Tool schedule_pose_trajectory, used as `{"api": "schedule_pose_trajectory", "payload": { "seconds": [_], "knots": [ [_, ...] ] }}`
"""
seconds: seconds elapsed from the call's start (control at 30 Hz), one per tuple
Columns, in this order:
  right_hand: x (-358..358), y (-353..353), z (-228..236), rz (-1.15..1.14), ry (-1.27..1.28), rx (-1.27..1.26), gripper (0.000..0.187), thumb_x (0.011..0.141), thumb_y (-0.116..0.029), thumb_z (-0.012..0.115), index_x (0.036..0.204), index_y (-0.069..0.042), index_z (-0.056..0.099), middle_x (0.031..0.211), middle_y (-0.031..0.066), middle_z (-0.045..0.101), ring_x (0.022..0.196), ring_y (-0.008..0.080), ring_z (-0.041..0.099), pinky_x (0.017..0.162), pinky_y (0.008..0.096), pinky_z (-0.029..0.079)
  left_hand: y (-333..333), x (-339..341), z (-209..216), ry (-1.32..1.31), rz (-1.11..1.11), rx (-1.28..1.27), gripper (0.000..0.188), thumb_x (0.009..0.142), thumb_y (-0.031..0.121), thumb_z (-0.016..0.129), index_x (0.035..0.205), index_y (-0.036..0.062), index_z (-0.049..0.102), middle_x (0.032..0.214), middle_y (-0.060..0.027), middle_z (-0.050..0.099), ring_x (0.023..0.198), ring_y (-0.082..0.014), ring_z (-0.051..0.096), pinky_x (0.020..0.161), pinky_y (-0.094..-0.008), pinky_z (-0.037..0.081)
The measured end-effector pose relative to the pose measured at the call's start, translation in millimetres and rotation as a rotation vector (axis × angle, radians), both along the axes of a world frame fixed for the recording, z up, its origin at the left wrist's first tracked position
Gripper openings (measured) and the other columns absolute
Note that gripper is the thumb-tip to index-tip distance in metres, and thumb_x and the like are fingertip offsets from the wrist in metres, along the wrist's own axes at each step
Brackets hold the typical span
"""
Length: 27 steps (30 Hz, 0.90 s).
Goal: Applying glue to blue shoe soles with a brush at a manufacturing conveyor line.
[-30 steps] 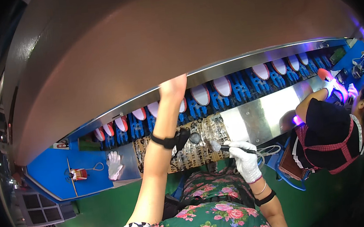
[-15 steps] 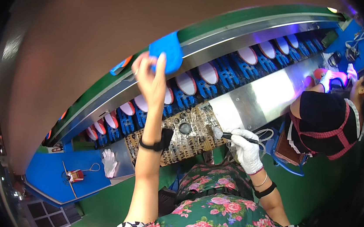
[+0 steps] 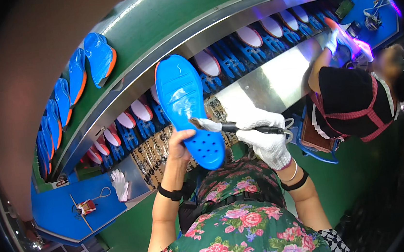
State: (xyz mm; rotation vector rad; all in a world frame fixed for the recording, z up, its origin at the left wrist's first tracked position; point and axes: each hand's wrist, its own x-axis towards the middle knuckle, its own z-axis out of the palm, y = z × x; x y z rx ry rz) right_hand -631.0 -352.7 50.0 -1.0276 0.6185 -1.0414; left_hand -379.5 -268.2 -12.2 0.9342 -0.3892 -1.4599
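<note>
My bare left hand grips a long blue shoe sole by its side edge, thumb over the face. The sole is tilted upright in front of me, with a cluster of small holes at its near end and a wet-looking shine across the middle. In my gloved right hand is a brush with a black handle and a thin clear tube looping behind it. The brush's tip lies against the sole's face near my left thumb. Under the sole, the cardboard-covered bench is partly hidden.
Several blue soles with orange edges stand along the green upper belt. Below run blue holders carrying pale, red-edged shoe parts. A white glove lies beside the blue table. A co-worker works at right.
My left hand has come down from the upper belt toward me with the blue sole. My right hand has raised the brush leftward onto the sole. The view has shifted, showing more of the upper belt.
</note>
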Motion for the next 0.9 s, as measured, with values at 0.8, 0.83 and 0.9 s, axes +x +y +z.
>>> {"api": "schedule_pose_trajectory", "payload": {
  "seconds": [0.8,0.83,0.9],
  "knots": [
    [32.2,14.8,13.1,-0.112,0.321,-1.058,0.035,0.08,0.0,0.086,0.114,-0.009,0.085,0.116,0.0139,0.082,0.102,0.0293,0.079,0.088,0.0402,0.062,20.4,-73.6,6.3,0.003,0.068,0.149,0.115,0.094,0.098,0.026,0.172,0.0134,0.031,0.167,-0.0122,0.049,0.149,-0.0312,0.052,0.126,-0.052,0.042],
    [28.9,12.5,12.2,-0.1,0.257,-0.906,0.034,0.081,0.001,0.086,0.113,-0.008,0.085,0.115,0.0145,0.083,0.101,0.029,0.079,0.088,0.0404,0.062,20.9,-69.9,-0.1,0.053,0.075,0.086,0.115,0.094,0.098,0.026,0.172,0.0139,0.031,0.166,-0.0121,0.05,0.149,-0.0311,0.052,0.126,-0.0519,0.042],
    [26.5,10.5,11.5,-0.158,0.214,-0.812,0.031,0.081,0.004,0.085,0.111,-0.006,0.085,0.114,0.0159,0.082,0.101,0.0288,0.079,0.088,0.0403,0.062,24.2,-67.8,-13.6,0.171,0.121,0.039,0.114,0.095,0.098,0.026,0.172,0.0143,0.032,0.164,-0.0118,0.051,0.148,-0.0312,0.053,0.126,-0.0519,0.042]
  ]
}}
